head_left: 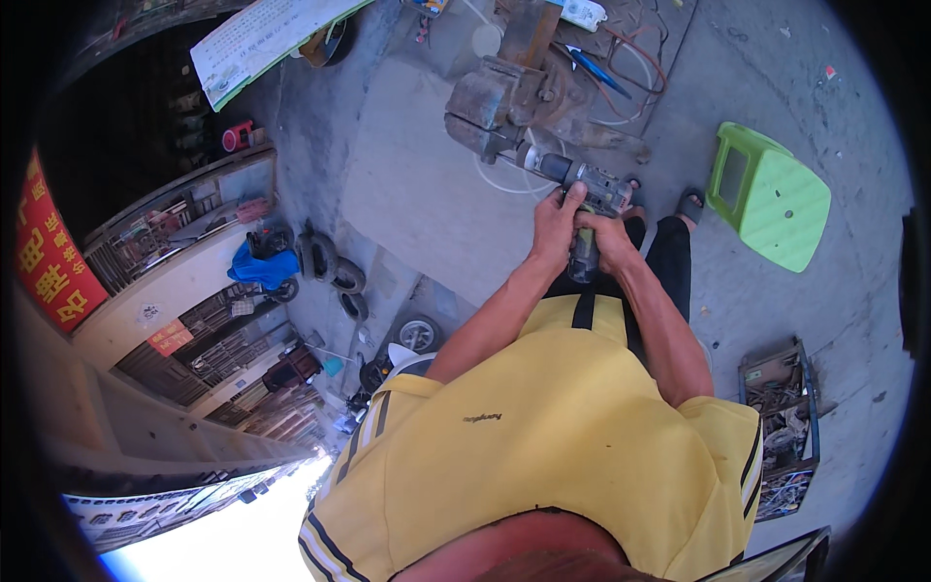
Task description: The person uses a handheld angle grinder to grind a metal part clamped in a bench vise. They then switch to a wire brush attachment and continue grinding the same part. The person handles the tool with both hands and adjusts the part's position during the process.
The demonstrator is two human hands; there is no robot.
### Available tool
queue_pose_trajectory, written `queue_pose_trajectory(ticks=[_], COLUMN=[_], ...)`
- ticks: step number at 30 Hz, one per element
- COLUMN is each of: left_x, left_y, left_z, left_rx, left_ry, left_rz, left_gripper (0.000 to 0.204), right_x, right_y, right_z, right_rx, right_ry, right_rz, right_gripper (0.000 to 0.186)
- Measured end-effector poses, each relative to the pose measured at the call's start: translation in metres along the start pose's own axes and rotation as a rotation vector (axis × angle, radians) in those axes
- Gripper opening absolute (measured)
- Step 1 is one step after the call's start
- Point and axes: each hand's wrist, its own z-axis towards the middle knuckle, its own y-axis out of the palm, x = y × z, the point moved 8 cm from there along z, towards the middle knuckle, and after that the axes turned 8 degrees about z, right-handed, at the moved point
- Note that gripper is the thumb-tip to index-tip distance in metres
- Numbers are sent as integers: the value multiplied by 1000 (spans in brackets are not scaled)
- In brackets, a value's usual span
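My left hand (561, 218) is closed on the body of a cordless drill (603, 191), its thumb on top. My right hand (603, 233) is wrapped round the drill's grip just behind it. The drill lies horizontal, its chuck pointing left toward a worn metal bench vise (480, 97) at top centre. A small piece at the vise jaws meets the drill's front end; I cannot make out exactly what it is. A brown metal post (529, 29) stands behind the vise.
Hoses, a cable and blue-handled tool (596, 70) lie beyond the vise. A green plastic stool (781, 209) stands right, above a crate of scrap (781, 427). Tyres (344, 274) and a wheel (417, 335) lie left. My sandalled foot (690, 204) shows beside the stool.
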Motion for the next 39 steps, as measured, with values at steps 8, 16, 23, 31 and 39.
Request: queue_pose_trajectory(ticks=[8,16,23,31,39], left_x=[14,21,16,14,18], left_y=[9,6,3,0,5], left_z=[-5,-4,0,0,-2], left_rx=[-17,-28,-60,9,12], left_ry=[88,96,81,84,66], left_rz=[-87,-110,-69,-11,-71], left_gripper=[41,38,39,43,37], right_x=[-19,-23,-25,-18,-18], right_y=[12,17,17,17,14], right_z=[-8,-3,-2,-1,-2], right_rx=[-55,-49,-68,-81,-24], right_ry=[-95,-134,-144,-120,-128], right_rz=[-121,-142,-109,-44,-78], right_gripper=[7,10,10,10,10])
